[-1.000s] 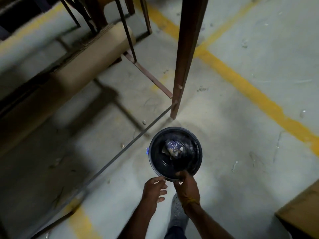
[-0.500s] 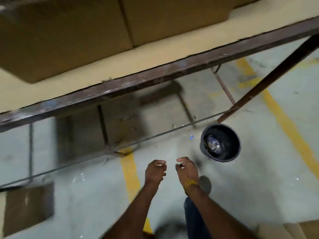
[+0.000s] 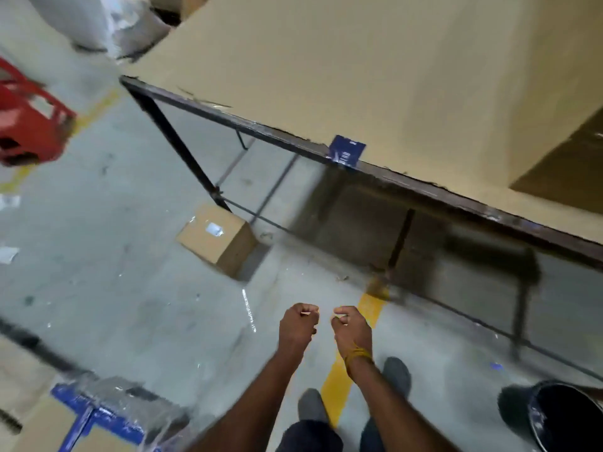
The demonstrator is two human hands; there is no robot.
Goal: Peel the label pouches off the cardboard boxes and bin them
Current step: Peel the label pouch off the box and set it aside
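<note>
Both hands, left hand (image 3: 298, 324) and right hand (image 3: 350, 329), hung clenched and held nothing, side by side above the floor (image 3: 146, 305). A small cardboard box (image 3: 217, 241) bearing a label pouch (image 3: 214, 229) sat on the floor beside the counter (image 3: 375, 76); the black bin (image 3: 561, 415) stood at lower right.

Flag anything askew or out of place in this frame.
A small cardboard box sits on the floor, skewed against the table leg, white label still on. Paper scraps lie loose on the floor at left. A blue label pouch hangs off the table edge. Both hands are empty.
</note>
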